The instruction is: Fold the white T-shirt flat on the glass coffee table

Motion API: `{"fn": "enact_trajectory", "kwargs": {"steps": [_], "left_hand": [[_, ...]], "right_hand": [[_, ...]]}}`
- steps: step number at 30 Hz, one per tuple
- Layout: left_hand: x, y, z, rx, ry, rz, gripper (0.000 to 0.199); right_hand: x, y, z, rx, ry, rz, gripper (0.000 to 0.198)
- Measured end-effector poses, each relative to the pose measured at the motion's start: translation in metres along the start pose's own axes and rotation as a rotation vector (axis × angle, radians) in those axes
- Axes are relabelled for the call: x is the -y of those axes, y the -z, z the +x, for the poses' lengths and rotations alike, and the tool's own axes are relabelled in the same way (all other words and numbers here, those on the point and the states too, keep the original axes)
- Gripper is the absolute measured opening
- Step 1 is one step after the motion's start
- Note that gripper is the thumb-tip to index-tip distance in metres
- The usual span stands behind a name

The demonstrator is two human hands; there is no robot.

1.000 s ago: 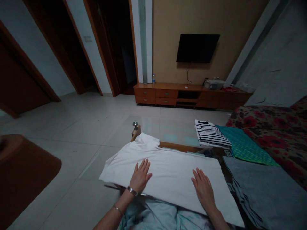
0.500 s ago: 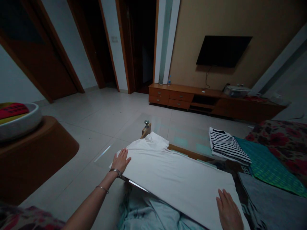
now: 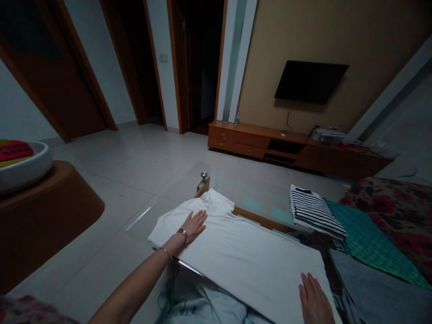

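A white T-shirt (image 3: pixel 243 252) lies spread flat across a glass-topped table (image 3: pixel 216 180), collar end toward the far left. My left hand (image 3: pixel 195 223) rests flat on the shirt near its shoulder, fingers apart, with bracelets on the wrist. My right hand (image 3: pixel 313 301) lies flat on the shirt's near right end, by the hem, partly cut off by the frame's bottom edge. Neither hand grips anything.
A folded black-and-white striped shirt (image 3: pixel 315 211) lies at the table's far right, beside a green cloth (image 3: pixel 367 243) and a grey cloth (image 3: pixel 381 292). Pale blue fabric (image 3: pixel 202 306) bunches below the table. A brown stand with a bowl (image 3: pixel 23 164) is at left; a TV cabinet (image 3: pixel 286 146) stands beyond.
My left hand slid from the shirt's left edge inward onto the shoulder area. My right hand stayed at the near right end. The view shifted slightly.
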State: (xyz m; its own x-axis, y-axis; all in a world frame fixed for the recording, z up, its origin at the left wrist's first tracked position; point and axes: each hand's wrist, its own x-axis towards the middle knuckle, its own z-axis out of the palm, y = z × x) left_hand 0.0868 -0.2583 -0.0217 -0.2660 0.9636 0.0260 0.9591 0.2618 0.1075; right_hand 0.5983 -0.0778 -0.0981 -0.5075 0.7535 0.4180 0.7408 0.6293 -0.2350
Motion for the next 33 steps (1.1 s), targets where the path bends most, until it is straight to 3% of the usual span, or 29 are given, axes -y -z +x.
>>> {"fn": "enact_trajectory", "kwargs": {"steps": [4, 8, 10, 12, 14, 17, 19, 21, 26, 28, 31, 33], "left_hand": [[0.042, 0.000, 0.007, 0.011, 0.163, 0.013, 0.053], [0.097, 0.021, 0.009, -0.007, 0.356, 0.042, 0.057], [0.107, 0.031, 0.012, -0.031, 0.429, 0.066, 0.060], [0.097, 0.034, 0.018, -0.061, 0.447, 0.092, 0.061], [0.070, 0.028, 0.024, -0.073, 0.383, 0.111, 0.060], [0.022, 0.006, 0.030, -0.029, 0.113, 0.102, 0.058], [0.003, -0.007, 0.030, 0.018, -0.022, 0.082, 0.059], [0.005, -0.013, 0.030, 0.041, -0.009, 0.075, 0.059], [0.063, 0.006, 0.028, -0.003, 0.276, 0.107, 0.058], [0.073, 0.015, 0.029, -0.038, 0.369, 0.129, 0.059], [0.052, 0.018, 0.040, -0.173, 0.359, 0.105, 0.057], [0.021, 0.016, 0.054, -0.232, 0.225, 0.019, 0.051]], "right_hand": [[0.000, -0.001, 0.001, -0.002, 0.017, -0.054, 0.069], [-0.002, -0.004, 0.000, 0.007, 0.020, -0.124, 0.069], [-0.001, -0.005, -0.001, -0.001, 0.005, -0.129, 0.069], [0.000, -0.006, -0.001, -0.011, -0.005, -0.120, 0.069], [0.001, -0.005, -0.001, -0.007, -0.010, -0.106, 0.068], [0.004, -0.002, -0.001, -0.001, -0.022, -0.093, 0.068], [0.006, 0.000, 0.000, -0.001, -0.022, -0.092, 0.068], [0.008, 0.002, 0.001, 0.002, -0.019, -0.097, 0.068], [0.010, 0.005, 0.003, 0.004, -0.031, -0.118, 0.063], [0.012, 0.006, 0.004, -0.008, -0.044, -0.122, 0.061], [0.013, 0.008, 0.006, -0.010, -0.054, -0.136, 0.058], [0.014, 0.009, 0.008, -0.003, -0.052, -0.148, 0.056]]}}
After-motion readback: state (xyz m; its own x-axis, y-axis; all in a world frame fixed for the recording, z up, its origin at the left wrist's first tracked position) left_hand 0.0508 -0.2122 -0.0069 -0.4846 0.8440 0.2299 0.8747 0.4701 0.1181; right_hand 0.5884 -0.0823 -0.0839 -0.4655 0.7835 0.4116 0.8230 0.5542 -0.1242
